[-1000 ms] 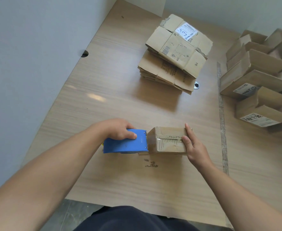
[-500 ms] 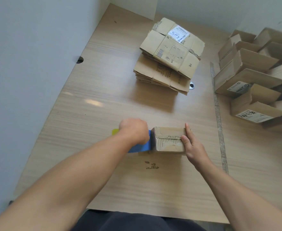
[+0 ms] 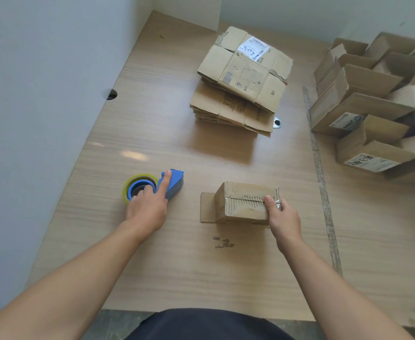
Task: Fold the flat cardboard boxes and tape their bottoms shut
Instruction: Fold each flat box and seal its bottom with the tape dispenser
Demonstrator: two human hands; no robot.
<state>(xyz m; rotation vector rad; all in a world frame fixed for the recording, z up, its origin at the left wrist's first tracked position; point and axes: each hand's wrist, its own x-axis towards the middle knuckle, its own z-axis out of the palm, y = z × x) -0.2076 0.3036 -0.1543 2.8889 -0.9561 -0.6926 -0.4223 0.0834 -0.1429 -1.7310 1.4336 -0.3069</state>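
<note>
The small brown box (image 3: 247,204) stands bottom-up near the middle of the table's (image 3: 152,133) front edge, its closed flaps meeting in a seam across the top, one loose flap flat on the wood at its left end, and my right hand (image 3: 283,217) grips its right end. The blue tape dispenser (image 3: 174,185), with its yellowish roll, lies on its side apart from the box toward the left edge, under my left hand (image 3: 147,209). The stack of flat boxes (image 3: 243,79) sits toward the back edge, and the folded boxes (image 3: 363,111) cluster open-topped at the right edge.
</note>
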